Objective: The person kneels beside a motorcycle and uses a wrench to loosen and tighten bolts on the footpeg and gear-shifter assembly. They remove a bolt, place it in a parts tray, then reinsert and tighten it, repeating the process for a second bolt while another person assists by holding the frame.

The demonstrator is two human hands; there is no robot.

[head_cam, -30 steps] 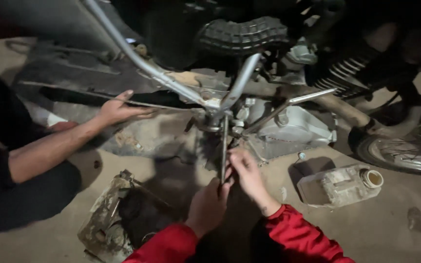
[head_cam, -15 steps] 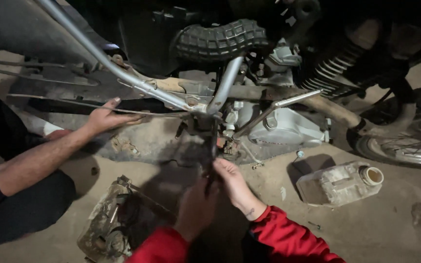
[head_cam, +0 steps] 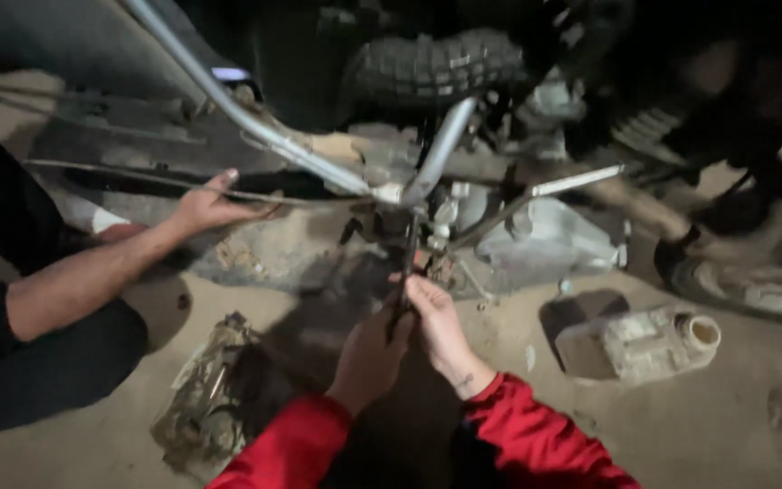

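Observation:
Both my hands, in red sleeves, grip one thin dark tool [head_cam: 406, 263] that points up into the underside of a motorcycle frame [head_cam: 319, 158]. My left hand [head_cam: 373, 349] holds its lower end. My right hand [head_cam: 434, 321] is wrapped around it just above. The tool's tip meets the joint where the grey frame tubes come together, next to the silver engine case [head_cam: 545, 237]. A knobby tyre [head_cam: 436, 65] sits above the joint.
Another person's hand [head_cam: 212, 205] on a bare forearm rests against the frame at left. A dirty plastic jug [head_cam: 649, 341] lies on its side at right. A crumpled rag [head_cam: 205, 394] lies on the dirt floor. A wheel rim [head_cam: 771, 294] shows far right.
The view has shifted slightly and my hands have edged up along the tool toward the frame joint. The other person's hand stays on the frame.

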